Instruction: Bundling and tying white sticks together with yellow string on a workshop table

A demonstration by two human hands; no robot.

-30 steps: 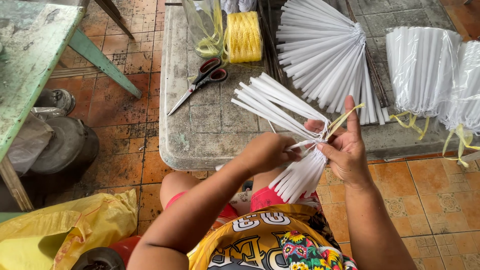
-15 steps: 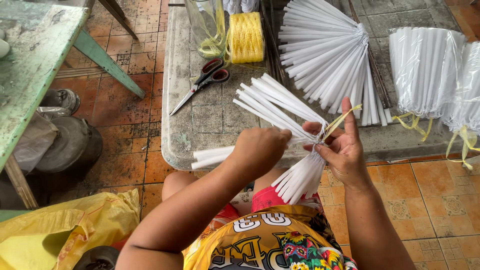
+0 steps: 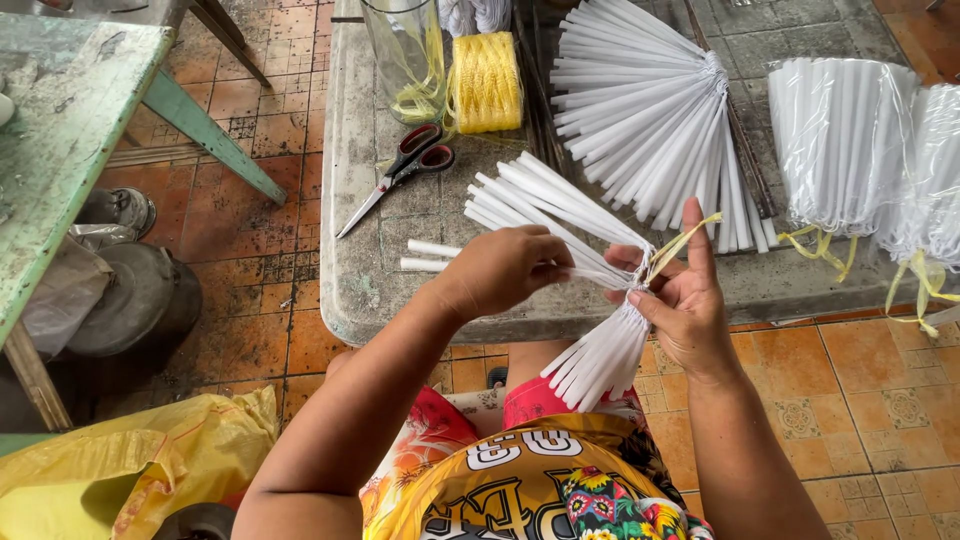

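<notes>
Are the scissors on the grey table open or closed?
Closed, or nearly. The scissors lie flat on the table, blades together as one narrow point, and the red and black handle loops touch.

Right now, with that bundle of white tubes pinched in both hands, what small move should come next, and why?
Probably pull the yellow string snug around the waist of the fanned white tube bundle. The right hand pinches the bundle at its crossing point with the string end loose, while the left hand steadies the tubes.

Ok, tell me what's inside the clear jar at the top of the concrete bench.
The clear jar holds loose yellow string, tangled near the bottom. Its upper part runs out of the picture, so anything there is unseen. A yellow string spool lies beside it, outside.
</notes>
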